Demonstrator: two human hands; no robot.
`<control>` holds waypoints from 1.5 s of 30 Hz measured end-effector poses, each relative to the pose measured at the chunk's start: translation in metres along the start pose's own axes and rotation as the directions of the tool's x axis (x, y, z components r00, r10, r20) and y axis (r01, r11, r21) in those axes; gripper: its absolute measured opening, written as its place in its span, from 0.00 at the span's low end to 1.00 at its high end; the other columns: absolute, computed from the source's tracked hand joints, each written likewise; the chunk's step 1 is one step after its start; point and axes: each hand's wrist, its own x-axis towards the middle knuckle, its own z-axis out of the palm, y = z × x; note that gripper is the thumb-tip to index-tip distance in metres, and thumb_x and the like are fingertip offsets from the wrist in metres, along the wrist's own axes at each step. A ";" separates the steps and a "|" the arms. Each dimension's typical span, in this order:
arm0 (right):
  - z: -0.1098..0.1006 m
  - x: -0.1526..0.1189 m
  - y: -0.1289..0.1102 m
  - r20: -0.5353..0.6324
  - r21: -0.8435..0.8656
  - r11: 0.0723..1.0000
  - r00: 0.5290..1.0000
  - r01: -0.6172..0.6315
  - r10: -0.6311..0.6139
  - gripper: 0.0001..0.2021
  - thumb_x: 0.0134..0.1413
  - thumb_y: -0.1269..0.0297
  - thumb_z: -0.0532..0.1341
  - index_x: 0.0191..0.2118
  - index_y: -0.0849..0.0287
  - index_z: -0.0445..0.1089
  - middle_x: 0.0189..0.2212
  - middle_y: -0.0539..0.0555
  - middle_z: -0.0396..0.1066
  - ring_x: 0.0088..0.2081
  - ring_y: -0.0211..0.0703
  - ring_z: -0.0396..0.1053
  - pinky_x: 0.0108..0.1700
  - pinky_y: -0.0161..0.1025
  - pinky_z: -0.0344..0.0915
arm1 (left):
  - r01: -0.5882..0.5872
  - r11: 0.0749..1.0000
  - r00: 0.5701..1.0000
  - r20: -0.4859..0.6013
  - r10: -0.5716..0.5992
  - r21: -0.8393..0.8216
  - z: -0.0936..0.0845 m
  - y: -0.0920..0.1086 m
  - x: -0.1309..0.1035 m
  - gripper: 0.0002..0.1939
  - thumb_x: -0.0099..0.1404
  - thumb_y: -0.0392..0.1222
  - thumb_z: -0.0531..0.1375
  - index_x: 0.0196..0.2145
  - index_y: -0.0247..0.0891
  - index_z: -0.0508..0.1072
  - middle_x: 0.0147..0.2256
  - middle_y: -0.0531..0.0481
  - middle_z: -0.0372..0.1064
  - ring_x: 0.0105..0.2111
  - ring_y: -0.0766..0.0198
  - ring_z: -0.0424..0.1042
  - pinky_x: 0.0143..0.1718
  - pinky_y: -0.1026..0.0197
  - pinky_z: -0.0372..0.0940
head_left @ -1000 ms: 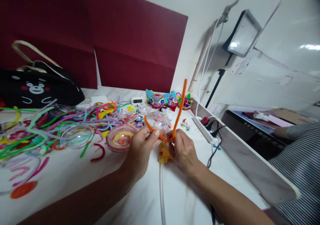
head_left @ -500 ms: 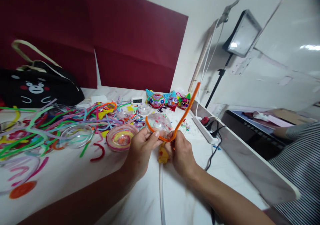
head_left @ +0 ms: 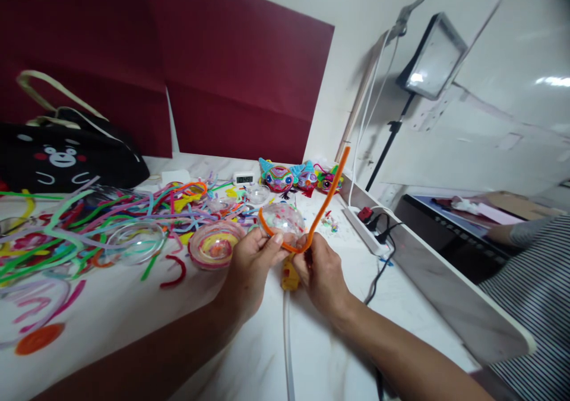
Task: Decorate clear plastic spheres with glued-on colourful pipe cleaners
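Observation:
An orange pipe cleaner (head_left: 330, 198) curves along the near rim of a clear plastic dome (head_left: 285, 218) dotted with coloured bits; its free end sticks up to the right. My left hand (head_left: 253, 261) pinches the pipe cleaner, thumb on top, at the dome's near left edge. With closed fingers, my right hand (head_left: 321, 270) grips the same strand where it bends upward. Under the hands lies a yellow tool (head_left: 290, 275), probably a glue gun, partly hidden, with a white cord. A bowl-like half shell wound in pink and yellow (head_left: 214, 245) sits beside my left hand.
Loose pipe cleaners (head_left: 89, 226) and another clear dome (head_left: 136, 242) cover the left. Decorated animal-face balls (head_left: 278, 176) and a small digital clock (head_left: 243, 179) stand at the back. A power strip (head_left: 366, 230) lies along the right ledge. Another person's striped sleeve (head_left: 529, 294) shows at far right.
Almost nothing differs. The upright end of the orange pipe cleaner has tipped slightly left, and both hands keep their places.

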 end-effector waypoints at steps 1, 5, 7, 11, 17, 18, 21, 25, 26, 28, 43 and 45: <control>0.000 0.000 0.001 -0.006 0.005 1.000 1.000 0.009 -0.009 0.02 0.57 0.69 0.54 0.34 0.55 0.59 0.22 0.45 0.60 0.21 0.36 0.60 0.22 0.31 0.59 | 0.000 1.000 1.000 0.003 0.000 -0.003 0.000 0.001 0.000 0.18 0.53 0.47 0.70 0.36 0.31 0.75 0.35 0.42 0.79 0.39 0.52 0.78 0.45 0.52 0.72; 0.001 -0.001 0.003 -0.036 0.025 0.999 0.998 0.042 -0.041 0.01 0.61 0.68 0.54 0.37 0.56 0.60 0.26 0.48 0.66 0.23 0.36 0.65 0.24 0.31 0.63 | -0.004 1.000 1.000 0.016 0.004 -0.013 0.002 0.005 0.000 0.16 0.55 0.46 0.69 0.36 0.31 0.75 0.36 0.42 0.79 0.40 0.53 0.78 0.46 0.52 0.71; 0.001 -0.001 0.005 -0.051 0.007 0.996 0.995 0.086 -0.086 0.01 0.62 0.69 0.54 0.38 0.57 0.61 0.27 0.49 0.67 0.24 0.36 0.67 0.24 0.31 0.64 | -0.004 1.000 1.000 0.009 0.005 -0.017 0.002 0.007 -0.001 0.16 0.54 0.46 0.69 0.36 0.32 0.75 0.36 0.42 0.79 0.40 0.52 0.78 0.47 0.51 0.71; 0.001 0.000 0.008 -0.060 -0.070 0.979 0.978 0.193 -0.198 0.03 0.63 0.71 0.53 0.40 0.58 0.62 0.28 0.52 0.69 0.26 0.39 0.69 0.29 0.34 0.67 | -0.004 1.000 1.000 -0.013 0.004 -0.028 0.002 0.006 -0.001 0.17 0.52 0.46 0.70 0.35 0.32 0.75 0.35 0.43 0.79 0.41 0.51 0.78 0.47 0.50 0.71; 0.001 0.002 0.012 -0.015 -0.170 0.953 0.966 0.252 -0.258 0.03 0.61 0.70 0.54 0.36 0.56 0.61 0.25 0.52 0.67 0.25 0.42 0.66 0.27 0.36 0.65 | 0.003 1.000 1.000 -0.016 -0.003 -0.018 0.000 0.002 0.000 0.17 0.54 0.46 0.70 0.36 0.31 0.76 0.35 0.42 0.79 0.40 0.52 0.78 0.46 0.51 0.71; 0.001 0.002 0.012 -0.007 -0.178 0.953 0.968 0.246 -0.252 0.02 0.61 0.69 0.54 0.36 0.56 0.61 0.26 0.52 0.66 0.25 0.42 0.66 0.27 0.36 0.65 | 0.001 1.000 1.000 -0.015 -0.002 -0.016 0.000 0.001 0.000 0.17 0.54 0.46 0.70 0.36 0.31 0.76 0.35 0.42 0.79 0.40 0.52 0.78 0.46 0.52 0.72; 0.001 0.002 0.010 0.007 -0.180 0.960 0.976 0.216 -0.218 0.02 0.61 0.70 0.54 0.37 0.57 0.60 0.27 0.52 0.67 0.25 0.42 0.68 0.26 0.35 0.65 | -0.005 1.000 1.000 -0.007 0.005 -0.017 0.001 0.002 0.000 0.17 0.54 0.46 0.70 0.36 0.31 0.76 0.35 0.42 0.79 0.40 0.52 0.78 0.46 0.52 0.72; 0.000 0.001 0.006 0.018 -0.162 0.972 0.985 0.172 -0.172 0.03 0.60 0.71 0.53 0.38 0.56 0.58 0.27 0.51 0.69 0.24 0.41 0.69 0.25 0.34 0.65 | -0.002 1.000 1.000 -0.017 0.001 -0.017 0.002 0.002 0.000 0.17 0.53 0.46 0.70 0.35 0.31 0.75 0.35 0.41 0.79 0.40 0.51 0.78 0.45 0.51 0.72; -0.001 0.001 0.005 0.017 -0.159 0.974 0.987 0.162 -0.162 0.03 0.60 0.71 0.53 0.38 0.56 0.58 0.27 0.51 0.69 0.24 0.41 0.70 0.25 0.34 0.65 | -0.001 1.000 1.000 -0.018 0.001 -0.016 0.002 0.002 0.000 0.17 0.53 0.46 0.70 0.35 0.31 0.75 0.35 0.41 0.79 0.40 0.51 0.78 0.45 0.51 0.72; -0.001 0.000 0.003 0.007 -0.161 0.976 0.989 0.148 -0.149 0.02 0.60 0.70 0.53 0.38 0.57 0.58 0.26 0.51 0.70 0.24 0.41 0.70 0.25 0.33 0.66 | -0.001 1.000 1.000 -0.016 0.001 -0.015 0.002 0.003 -0.001 0.18 0.52 0.46 0.70 0.36 0.31 0.75 0.35 0.41 0.79 0.40 0.52 0.78 0.45 0.51 0.72; 0.002 -0.003 0.008 -0.039 -0.183 0.957 0.971 0.227 -0.238 0.02 0.62 0.68 0.54 0.37 0.55 0.59 0.26 0.51 0.67 0.26 0.43 0.69 0.27 0.36 0.66 | 0.014 1.000 0.999 -0.033 -0.014 0.025 0.000 0.002 -0.001 0.18 0.52 0.48 0.70 0.35 0.32 0.75 0.35 0.42 0.79 0.40 0.51 0.78 0.44 0.52 0.72; 0.002 -0.002 0.007 -0.039 -0.156 0.964 0.974 0.215 -0.224 0.02 0.62 0.69 0.54 0.37 0.55 0.59 0.26 0.51 0.67 0.26 0.41 0.68 0.27 0.35 0.66 | 0.016 1.000 1.000 -0.019 -0.015 0.013 0.001 0.003 0.000 0.18 0.52 0.48 0.70 0.36 0.32 0.75 0.35 0.42 0.79 0.40 0.52 0.78 0.45 0.52 0.71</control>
